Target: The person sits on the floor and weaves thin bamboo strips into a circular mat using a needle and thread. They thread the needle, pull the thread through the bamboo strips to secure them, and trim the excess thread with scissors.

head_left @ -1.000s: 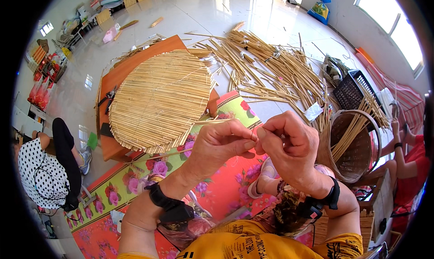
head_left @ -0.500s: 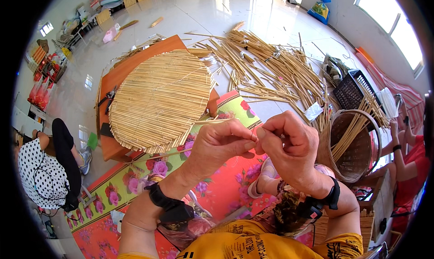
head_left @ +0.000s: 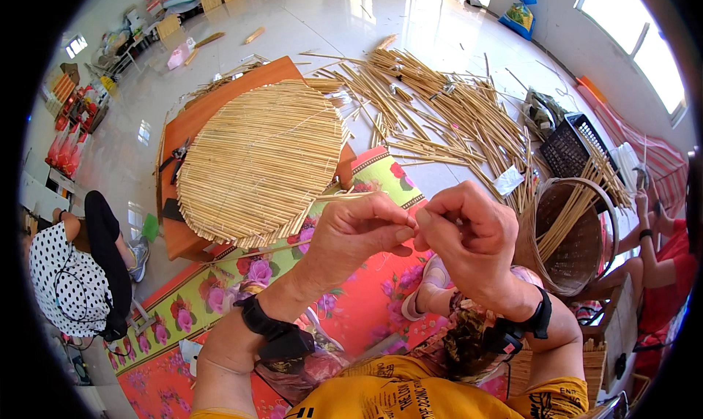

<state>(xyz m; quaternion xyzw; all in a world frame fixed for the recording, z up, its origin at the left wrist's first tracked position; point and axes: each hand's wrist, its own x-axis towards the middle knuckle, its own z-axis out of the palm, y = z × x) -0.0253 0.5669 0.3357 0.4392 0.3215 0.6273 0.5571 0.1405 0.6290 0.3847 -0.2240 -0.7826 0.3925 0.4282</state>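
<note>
My left hand (head_left: 366, 229) and my right hand (head_left: 472, 232) meet in front of me, thumb and fingers pinched, the fingertips almost touching. Whatever they pinch is too fine to make out. Beyond my left hand, a round mat of straw-coloured stalks laid side by side (head_left: 260, 163) lies on a low orange-brown wooden table (head_left: 274, 69). Dark-handled pliers (head_left: 176, 154) rest at the mat's left edge. Both of my wrists wear black bands with small dark boxes.
Loose stalks (head_left: 447, 100) are strewn over the tiled floor beyond. To the right are a wicker basket (head_left: 571, 236) holding stalks, a black plastic crate (head_left: 578, 144) and a person in red (head_left: 670, 272). Another person in a dotted top (head_left: 66, 294) sits left. A flowered mat (head_left: 366, 291) lies below.
My hands stay almost in place, fingertips still together. At the right, the co-worker's hands have shifted slightly.
</note>
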